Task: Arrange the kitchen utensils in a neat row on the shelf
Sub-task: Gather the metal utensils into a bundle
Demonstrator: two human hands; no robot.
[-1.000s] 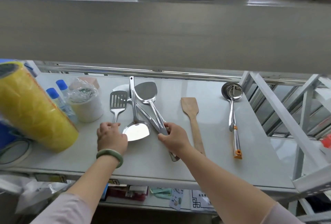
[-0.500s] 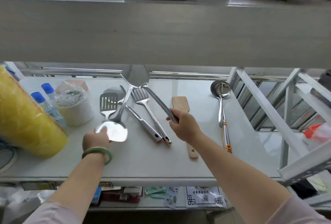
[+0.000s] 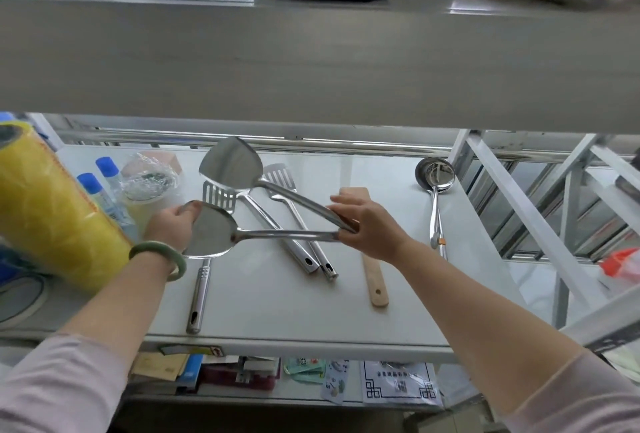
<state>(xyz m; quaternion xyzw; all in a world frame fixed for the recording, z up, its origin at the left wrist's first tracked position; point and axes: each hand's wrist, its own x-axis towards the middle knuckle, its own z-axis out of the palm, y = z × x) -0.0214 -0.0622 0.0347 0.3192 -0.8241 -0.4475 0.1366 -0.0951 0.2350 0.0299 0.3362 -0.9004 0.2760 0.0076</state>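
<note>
My right hand [image 3: 367,225] grips the handle ends of two steel spatulas held above the white shelf [image 3: 277,311]. The upper spatula [image 3: 230,164] points back-left with its blade raised. The lower spatula [image 3: 209,232] lies level, and my left hand [image 3: 169,225] pinches its blade's left edge. On the shelf lie a slotted turner [image 3: 220,195] with its handle toward me, a second slotted turner [image 3: 280,178], and a steel handle [image 3: 301,252] whose head is hidden. A wooden spatula [image 3: 375,280] and a steel ladle [image 3: 435,174] lie further right.
A yellow roll [image 3: 52,218], two blue-capped bottles [image 3: 104,183] and a wrapped container [image 3: 149,183] crowd the shelf's left end. The upper shelf board [image 3: 311,69] hangs low over the back. A white metal frame [image 3: 519,207] bounds the right side.
The lower spatula's handle swung from pointing backward to the right, into my right hand beside the raised spatula's handle. My left hand rose slightly with its blade.
</note>
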